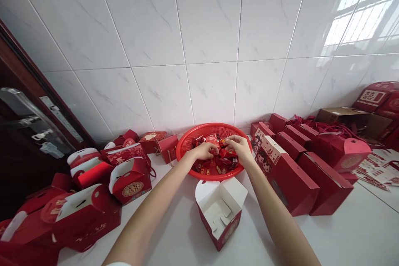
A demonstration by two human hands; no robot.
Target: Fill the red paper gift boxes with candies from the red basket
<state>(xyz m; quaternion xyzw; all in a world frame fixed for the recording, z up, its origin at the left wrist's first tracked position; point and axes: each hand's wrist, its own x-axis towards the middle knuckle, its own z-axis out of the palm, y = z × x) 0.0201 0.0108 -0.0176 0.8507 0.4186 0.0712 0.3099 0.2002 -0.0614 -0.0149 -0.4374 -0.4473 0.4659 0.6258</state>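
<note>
Basket (184, 141) mouth-up, long axis sideways; both hands (207, 151) (237, 146) among wrapped sweets (229, 153), grip unclear.

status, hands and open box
Left hand and right hand in red basket, fingers among wrapped sweets. Open box nearer, upright. Raised flaps basket side.

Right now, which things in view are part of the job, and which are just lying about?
Likely in the job:
- left hand, right hand
- basket
- packets
- open box

Likely just lying about, all untouched:
- left-side boxes, possibly spares
- right-side red bags
- carton
- keys
</note>
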